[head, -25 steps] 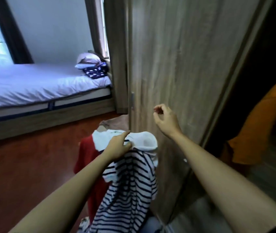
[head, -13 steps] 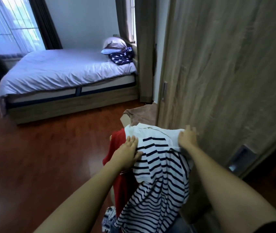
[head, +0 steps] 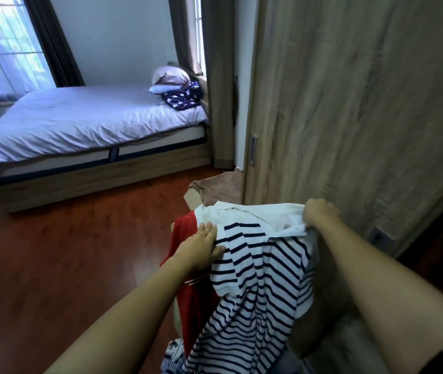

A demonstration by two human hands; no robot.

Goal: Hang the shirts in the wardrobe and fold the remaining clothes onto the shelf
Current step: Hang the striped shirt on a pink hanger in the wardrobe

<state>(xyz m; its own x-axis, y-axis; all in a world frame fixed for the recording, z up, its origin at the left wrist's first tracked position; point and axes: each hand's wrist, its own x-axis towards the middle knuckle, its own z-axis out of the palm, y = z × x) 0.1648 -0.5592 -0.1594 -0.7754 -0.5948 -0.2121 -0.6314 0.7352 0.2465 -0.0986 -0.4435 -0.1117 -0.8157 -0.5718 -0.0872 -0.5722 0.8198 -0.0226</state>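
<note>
Two hands on striped shirt [head: 255,287] — right grip [head: 319,213] pinching collar; left grip [head: 201,245] spread flat.

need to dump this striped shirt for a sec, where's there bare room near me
The wood floor between the bed and the red garment is bare. The bed top is free except the pillows at its head. Around both hands it is crowded: striped shirt, red garment, brown cloth.

Lighting: cool daylight from window [head: 4,41], far left; bed [head: 80,122] bright, bluish. Floor [head: 53,252] carries soft sheen. Near right corner falls into deep shadow. Quality: wide-angle bowing at edges; wardrobe door [head: 350,103] slightly soft; mild overall blur.
</note>
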